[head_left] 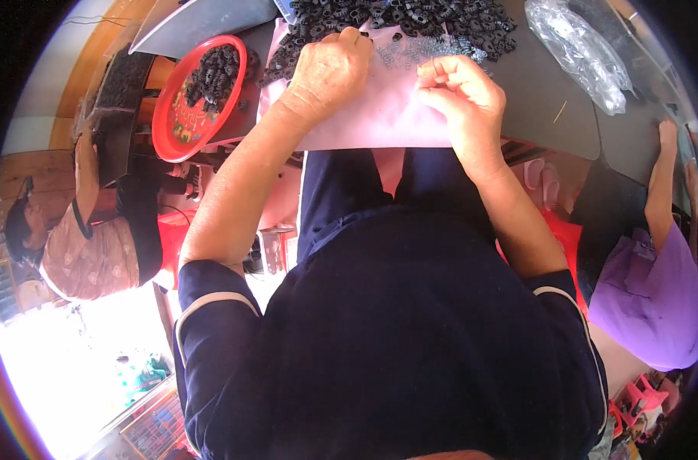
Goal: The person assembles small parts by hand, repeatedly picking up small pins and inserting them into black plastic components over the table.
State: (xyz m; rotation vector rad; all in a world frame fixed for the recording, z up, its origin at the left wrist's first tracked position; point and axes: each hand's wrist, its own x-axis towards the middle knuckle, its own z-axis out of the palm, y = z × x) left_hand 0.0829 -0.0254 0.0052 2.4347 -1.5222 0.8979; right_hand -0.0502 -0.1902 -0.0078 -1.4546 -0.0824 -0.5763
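Note:
My left hand (332, 75) rests over the pale pink cloth (356, 126) at the edge of a heap of small black plastic parts (410, 17). Its fingers are curled closed, and whatever they hold is hidden. To the right, my right hand (468, 96) is raised above the cloth, thumb and fingertips pinched together. Anything in that pinch is too small to name. Between and beyond the two hands lies a scatter of tiny silvery metal pieces (433, 50), which look like small springs, touching the black heap.
A red round tray (161, 123) with more black parts stands at the left, beside a grey bin (203, 23). A clear plastic bag (583, 57) and a thin stick (560, 113) lie on the dark table (540, 115) at right. One person sits at each side.

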